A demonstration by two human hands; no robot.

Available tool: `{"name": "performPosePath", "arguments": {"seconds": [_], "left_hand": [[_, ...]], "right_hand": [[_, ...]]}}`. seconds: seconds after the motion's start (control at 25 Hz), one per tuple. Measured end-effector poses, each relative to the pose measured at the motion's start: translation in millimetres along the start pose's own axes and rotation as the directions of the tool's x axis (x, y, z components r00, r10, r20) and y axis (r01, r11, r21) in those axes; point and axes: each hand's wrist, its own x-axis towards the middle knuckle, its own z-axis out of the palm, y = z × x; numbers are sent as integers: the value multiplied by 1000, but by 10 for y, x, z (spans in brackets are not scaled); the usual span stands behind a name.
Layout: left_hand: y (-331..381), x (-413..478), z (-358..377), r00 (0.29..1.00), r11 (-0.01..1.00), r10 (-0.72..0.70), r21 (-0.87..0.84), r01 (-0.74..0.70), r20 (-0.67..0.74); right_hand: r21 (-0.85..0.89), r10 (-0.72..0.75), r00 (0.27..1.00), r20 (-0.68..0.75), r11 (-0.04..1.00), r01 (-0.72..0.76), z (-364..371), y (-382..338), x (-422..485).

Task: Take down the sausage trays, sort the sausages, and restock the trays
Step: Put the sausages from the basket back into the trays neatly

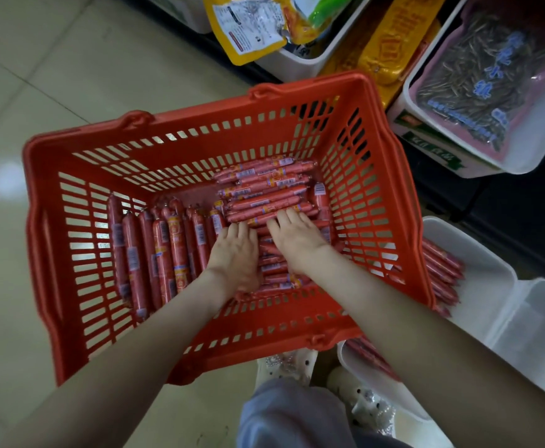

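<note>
A red plastic shopping basket (51,253) stands on the floor and holds many red wrapped sausages. Thick sausages (164,250) lie side by side along its left half. Thin sausages (264,185) are piled crosswise in its right half. Both my hands are inside the basket on the thin pile. My left hand (235,253) lies palm down with fingers curled over the near end of the pile. My right hand (293,237) presses on the pile just beside it. A white tray (487,279) to the right of the basket holds more thin sausages (442,273).
White shelf bins stand at the top right: one with dried-fish packets (478,79), one with yellow snack bags (251,24), and yellow boxes (390,40) between them. A second white tray (377,386) sits under the basket's near right corner. My shoes (284,367) and knee are below. Tiled floor lies to the left.
</note>
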Motion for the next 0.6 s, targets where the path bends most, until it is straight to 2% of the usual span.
{"name": "performPosePath", "arguments": {"seconds": [0.12, 0.24, 0.4, 0.52, 0.6], "left_hand": [[51, -29, 63, 999, 999, -3, -44, 1, -40], [83, 13, 97, 988, 988, 108, -98, -119, -108], [112, 92, 73, 985, 972, 161, -162, -168, -60], [123, 69, -49, 994, 968, 84, -231, -98, -71], [66, -12, -280, 980, 966, 56, -237, -102, -191]], "right_hand": [[18, 41, 998, 47, 999, -42, 47, 11, 10], [97, 61, 989, 134, 993, -74, 83, 11, -13], [102, 57, 975, 216, 992, -81, 21, -31, -10], [72, 49, 992, 117, 996, -58, -119, 2, -102], [74, 43, 999, 3, 996, -43, -335, 62, -239]]}}
